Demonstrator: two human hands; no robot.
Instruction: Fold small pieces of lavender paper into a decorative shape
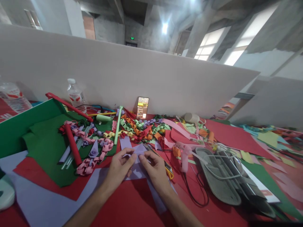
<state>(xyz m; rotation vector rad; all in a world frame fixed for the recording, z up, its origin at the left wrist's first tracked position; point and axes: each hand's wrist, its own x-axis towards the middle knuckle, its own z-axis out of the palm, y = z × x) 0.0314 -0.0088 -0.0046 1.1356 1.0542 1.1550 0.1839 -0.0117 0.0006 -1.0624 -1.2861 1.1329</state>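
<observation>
A small folded piece of purple paper point(139, 148) is pinched between my two hands near the middle of the table. My left hand point(121, 164) grips its left side with thumb and curled fingers. On the other side, my right hand point(155, 167) closes thumb and fingertips on it, close to the left thumb. Fingers cover part of the paper. Under the hands lie more purple sheets point(155, 194). A yellow utility knife point(169, 173) rests just right of my right hand. Paper chains point(139, 127) of several colours lie behind the hands.
A pink glue gun point(185, 159) with a cord and grey sandal-like objects point(217, 178) lie to the right. Red rolled tubes point(72, 145), clear sticks and green paper point(50, 138) are at left. Behind, a phone point(142, 107) and a water bottle point(75, 94) stand near a white partition point(106, 69).
</observation>
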